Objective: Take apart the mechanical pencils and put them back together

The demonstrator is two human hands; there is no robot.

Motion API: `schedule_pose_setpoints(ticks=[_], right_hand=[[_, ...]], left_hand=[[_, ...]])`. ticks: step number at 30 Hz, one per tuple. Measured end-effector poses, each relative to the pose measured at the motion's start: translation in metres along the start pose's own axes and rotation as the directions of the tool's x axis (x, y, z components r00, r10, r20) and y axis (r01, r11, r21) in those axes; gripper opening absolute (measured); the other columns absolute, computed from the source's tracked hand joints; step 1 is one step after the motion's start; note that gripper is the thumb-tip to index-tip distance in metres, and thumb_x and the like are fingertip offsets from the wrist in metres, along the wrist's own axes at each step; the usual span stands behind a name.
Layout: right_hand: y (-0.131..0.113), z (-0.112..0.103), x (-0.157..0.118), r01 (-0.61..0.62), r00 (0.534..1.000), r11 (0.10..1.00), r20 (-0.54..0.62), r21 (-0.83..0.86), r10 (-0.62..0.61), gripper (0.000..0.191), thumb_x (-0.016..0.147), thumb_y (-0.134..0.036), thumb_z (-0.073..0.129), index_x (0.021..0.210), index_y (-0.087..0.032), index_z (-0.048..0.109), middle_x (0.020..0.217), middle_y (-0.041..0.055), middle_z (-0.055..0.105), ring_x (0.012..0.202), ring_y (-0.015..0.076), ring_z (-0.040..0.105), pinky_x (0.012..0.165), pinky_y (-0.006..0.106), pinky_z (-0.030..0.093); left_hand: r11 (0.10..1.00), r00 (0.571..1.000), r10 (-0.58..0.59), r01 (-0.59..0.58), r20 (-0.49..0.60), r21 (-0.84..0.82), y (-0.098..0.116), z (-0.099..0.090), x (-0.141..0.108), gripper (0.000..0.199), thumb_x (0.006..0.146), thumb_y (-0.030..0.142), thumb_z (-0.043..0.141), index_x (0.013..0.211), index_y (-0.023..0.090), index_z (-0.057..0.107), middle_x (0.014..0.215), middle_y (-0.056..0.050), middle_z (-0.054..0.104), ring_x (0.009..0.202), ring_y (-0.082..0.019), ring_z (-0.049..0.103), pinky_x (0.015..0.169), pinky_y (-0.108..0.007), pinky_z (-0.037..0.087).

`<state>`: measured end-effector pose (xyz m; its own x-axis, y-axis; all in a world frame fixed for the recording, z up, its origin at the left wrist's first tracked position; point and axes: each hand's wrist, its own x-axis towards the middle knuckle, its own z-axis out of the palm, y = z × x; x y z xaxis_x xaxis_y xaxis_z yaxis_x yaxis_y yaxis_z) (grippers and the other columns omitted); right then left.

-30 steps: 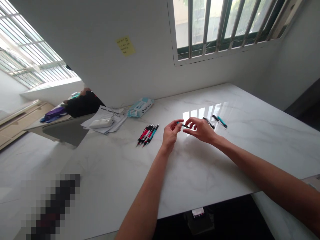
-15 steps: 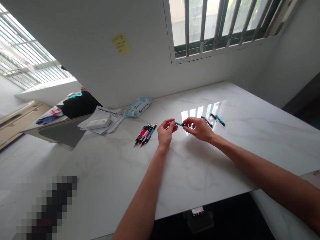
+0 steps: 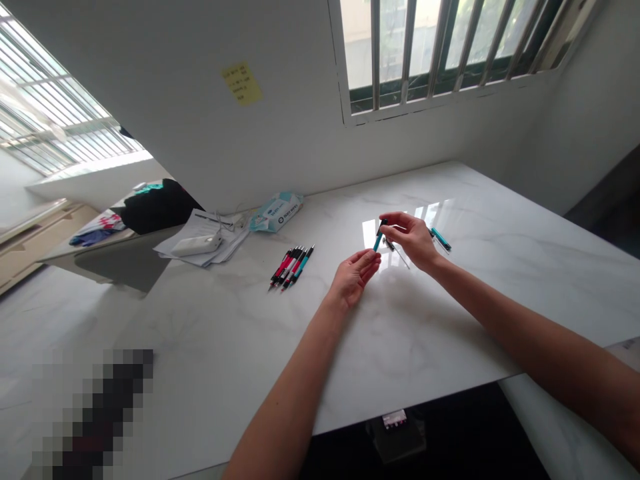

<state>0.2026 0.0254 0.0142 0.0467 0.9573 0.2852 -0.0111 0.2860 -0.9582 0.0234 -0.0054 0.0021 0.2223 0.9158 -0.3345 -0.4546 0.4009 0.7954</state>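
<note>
My left hand (image 3: 353,277) pinches the lower end of a teal pen barrel (image 3: 377,240), which stands tilted above the table. At its black upper end, the fingertips of my right hand (image 3: 414,237) close on the pen too. Just below the right fingers lie a small black pen part (image 3: 389,245) and a thin, pale rod. Another teal pen piece (image 3: 440,238) rests to the right, partly behind my right hand. Several assembled pens (image 3: 293,267), red, teal, white and black, lie side by side left of my hands.
The white marbled table (image 3: 240,360) runs up to the wall. A wipes packet (image 3: 277,213) lies near the wall, beside papers (image 3: 227,245) with a white device (image 3: 197,245) on top. A dark seat with a phone (image 3: 395,419) shows below the front edge.
The teal pen has turned from nearly level to steeply upright. Both hands have moved right, the right one now higher, over the loose parts.
</note>
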Motion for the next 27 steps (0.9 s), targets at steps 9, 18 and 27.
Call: schedule_pose_setpoints(ticks=[9,18,27], right_hand=[[0.005,-0.001,0.004,-0.048,0.998,0.99,-0.028,0.133,0.052,0.043,0.074,-0.046,0.084,0.108,-0.021,0.075,0.096,0.0032,0.072,0.076,0.0147,0.067,0.074,0.031,0.058],[-0.001,-0.011,0.011,-0.054,0.992,0.958,-0.097,0.28,0.084,0.034,0.065,-0.028,0.087,0.087,-0.022,0.062,0.091,-0.0027,0.065,0.088,0.0174,0.074,0.086,0.032,0.058],[0.009,-0.023,0.015,0.055,0.993,0.954,-0.082,-0.294,-0.083,0.02,0.08,-0.028,0.074,0.097,-0.019,0.072,0.095,0.0042,0.075,0.081,0.0197,0.073,0.074,0.033,0.058]], left_hand=[[1.0,0.999,0.029,-0.029,-0.022,-0.006,0.001,0.001,0.0,0.022,0.079,0.015,0.087,0.097,0.013,0.074,0.096,-0.008,0.078,0.085,-0.012,0.073,0.097,-0.029,0.058],[0.968,0.992,0.125,-0.12,-0.012,0.223,0.001,-0.002,0.001,0.034,0.074,0.026,0.087,0.105,0.017,0.076,0.093,-0.005,0.077,0.079,-0.011,0.068,0.086,-0.027,0.055],[0.789,0.962,0.252,-0.266,0.103,0.554,-0.007,-0.005,0.005,0.02,0.081,0.028,0.075,0.097,0.016,0.07,0.098,-0.011,0.08,0.073,-0.014,0.069,0.073,-0.027,0.055]])
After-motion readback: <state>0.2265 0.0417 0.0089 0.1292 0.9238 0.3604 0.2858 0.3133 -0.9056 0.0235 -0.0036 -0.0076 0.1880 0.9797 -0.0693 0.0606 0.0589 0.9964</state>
